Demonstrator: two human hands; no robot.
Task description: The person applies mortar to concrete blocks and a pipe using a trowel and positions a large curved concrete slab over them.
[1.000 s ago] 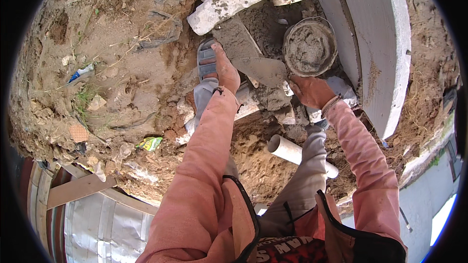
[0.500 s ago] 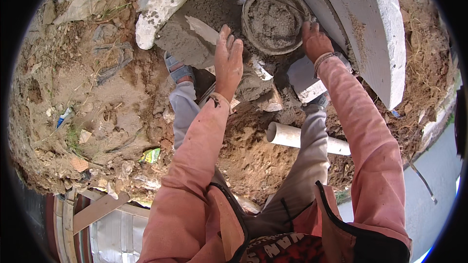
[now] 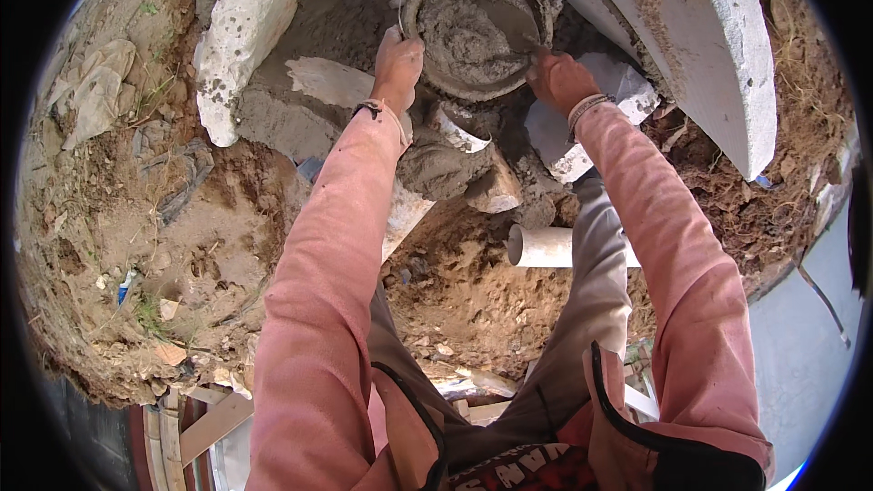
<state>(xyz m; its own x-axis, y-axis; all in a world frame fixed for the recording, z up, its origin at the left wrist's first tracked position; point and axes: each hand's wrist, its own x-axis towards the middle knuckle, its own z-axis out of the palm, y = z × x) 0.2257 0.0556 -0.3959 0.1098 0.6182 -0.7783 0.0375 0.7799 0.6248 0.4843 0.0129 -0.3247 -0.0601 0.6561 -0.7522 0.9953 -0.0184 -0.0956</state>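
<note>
"Rough brown earth [image 3: 227, 264], strewn with stones. Where on that ground is the bucket [image 3: 468, 91]?"

"Toward its far edge, between the two hands, with the speckled white stone [image 3: 241, 55] well off to its left and the grey concrete slab [image 3: 682, 45] just to its right."

"How does the left hand [image 3: 397, 68] meet it?"

"Fingers curled on the near-left part of the rim, so most of the bucket lies to the right of that grip and beyond it."

"And the right hand [image 3: 561, 77]?"

"Closed round the handle end of a trowel [image 3: 507, 23], right at the bucket's near-right rim. The blade slants inward over the grey mortar [image 3: 455, 32], ahead and left of the knuckles. Whether those fingers also touch the rim, I can't tell."

"Anything below that wrist?"

"A grey block [image 3: 546, 136], partly covered by it. Nearer the body, a white pipe [image 3: 544, 247] runs behind the right leg [image 3: 596, 282]."
</note>
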